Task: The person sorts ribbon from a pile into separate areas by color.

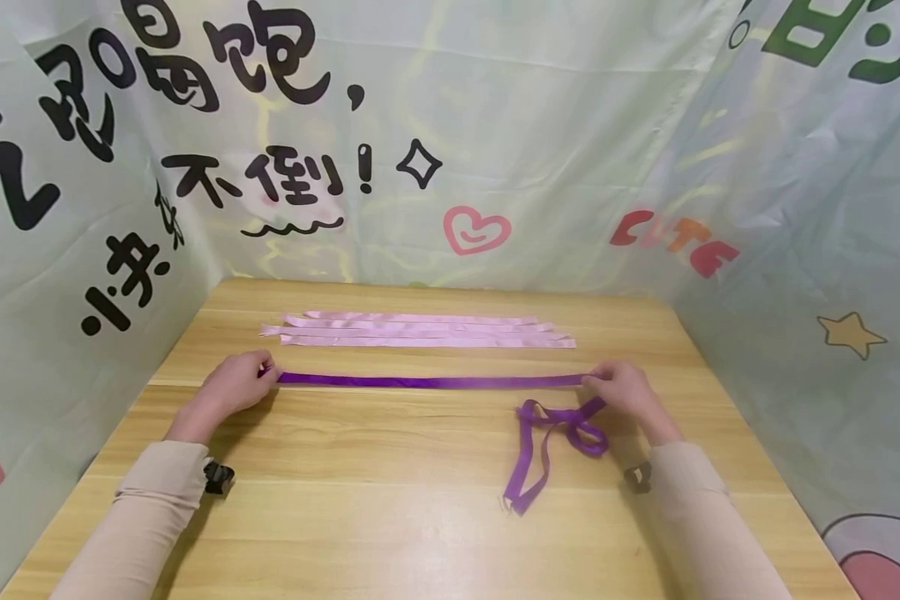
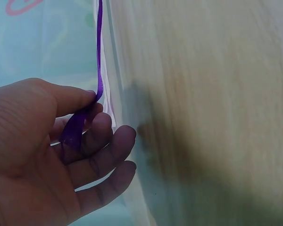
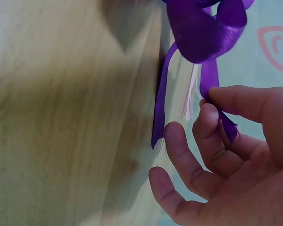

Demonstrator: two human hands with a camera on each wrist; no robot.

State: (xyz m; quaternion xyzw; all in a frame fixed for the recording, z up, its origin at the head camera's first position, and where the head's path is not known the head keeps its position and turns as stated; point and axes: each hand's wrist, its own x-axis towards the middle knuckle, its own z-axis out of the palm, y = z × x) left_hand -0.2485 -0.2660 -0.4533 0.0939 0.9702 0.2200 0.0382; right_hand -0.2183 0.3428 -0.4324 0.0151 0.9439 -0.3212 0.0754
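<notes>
A purple ribbon (image 1: 420,382) runs nearly straight from one hand to the other above the wooden table. The left hand (image 1: 232,385) pinches one end between thumb and index finger; a short tail (image 2: 73,132) of it hangs inside the palm in the left wrist view. At the other end, the right hand (image 1: 622,387) pinches ribbon between thumb and index finger, with a cut tip (image 3: 230,129) poking out past them. Looped purple ribbon (image 1: 525,454) with frayed ends is bunched just below the right hand. Whether it joins the straight length, I cannot tell.
Several pale pink ribbon strips (image 1: 427,330) lie side by side across the back of the wooden table (image 1: 345,517). Printed cloth (image 1: 555,125) walls stand behind the table and along both sides. A dark device (image 1: 218,477) is strapped at the left wrist.
</notes>
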